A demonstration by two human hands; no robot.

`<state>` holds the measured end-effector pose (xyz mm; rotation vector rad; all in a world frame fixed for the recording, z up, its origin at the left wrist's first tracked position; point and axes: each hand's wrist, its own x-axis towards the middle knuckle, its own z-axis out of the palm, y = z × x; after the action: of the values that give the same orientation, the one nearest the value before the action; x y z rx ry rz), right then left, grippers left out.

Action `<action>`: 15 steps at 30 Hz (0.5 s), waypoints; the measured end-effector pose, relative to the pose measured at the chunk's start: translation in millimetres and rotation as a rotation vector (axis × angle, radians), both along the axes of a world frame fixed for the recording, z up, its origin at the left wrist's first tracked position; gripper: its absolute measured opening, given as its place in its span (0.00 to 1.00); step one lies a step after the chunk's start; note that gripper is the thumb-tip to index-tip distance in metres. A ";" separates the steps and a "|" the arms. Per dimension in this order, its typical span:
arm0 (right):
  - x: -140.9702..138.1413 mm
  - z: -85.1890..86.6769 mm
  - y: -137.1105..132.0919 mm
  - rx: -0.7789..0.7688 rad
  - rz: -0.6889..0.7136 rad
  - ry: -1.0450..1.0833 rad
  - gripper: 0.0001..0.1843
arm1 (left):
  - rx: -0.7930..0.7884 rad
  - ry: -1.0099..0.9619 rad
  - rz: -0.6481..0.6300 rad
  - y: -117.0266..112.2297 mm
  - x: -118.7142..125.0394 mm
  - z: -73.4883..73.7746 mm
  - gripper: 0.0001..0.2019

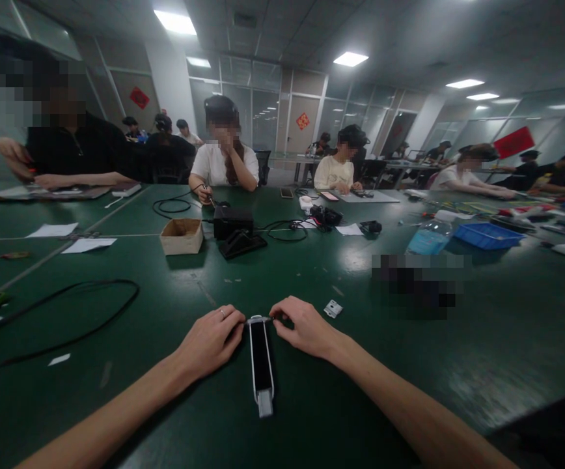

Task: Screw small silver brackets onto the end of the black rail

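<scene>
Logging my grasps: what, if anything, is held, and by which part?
Left grip and right grip flank the device at its far end; holding cannot be told.

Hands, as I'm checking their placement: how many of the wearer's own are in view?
2: left hand and right hand, to the left and right of the pale-rimmed black object, at its far end.

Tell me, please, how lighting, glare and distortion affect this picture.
Head view: ceiling lights look overexposed, with pale glare on the green table at right; head view: glass partitions lean at the sides, suggesting wide-angle distortion; head view: pixelated blocks hide part of the scene just below the bottle; head view: the left hand and right hand are fairly readable, while people at the back look soft.
</scene>
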<state>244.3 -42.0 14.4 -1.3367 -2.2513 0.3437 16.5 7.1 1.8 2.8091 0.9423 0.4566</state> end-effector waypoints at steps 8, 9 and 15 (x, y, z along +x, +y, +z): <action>-1.3 -1.7 -0.9 -0.007 0.000 0.002 0.09 | 0.001 0.001 -0.006 -0.7 1.5 1.9 0.12; -1.7 -0.7 -1.3 -0.010 0.001 0.005 0.10 | 0.000 -0.003 -0.008 -0.6 1.3 1.6 0.12; -5.3 3.3 -2.6 -0.005 0.009 -0.019 0.10 | 0.012 -0.029 -0.013 0.7 -0.7 -2.5 0.11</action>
<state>239.0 -44.6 17.7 -1.3385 -2.2745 0.3412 15.8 7.8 -0.7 2.8094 0.9186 0.5007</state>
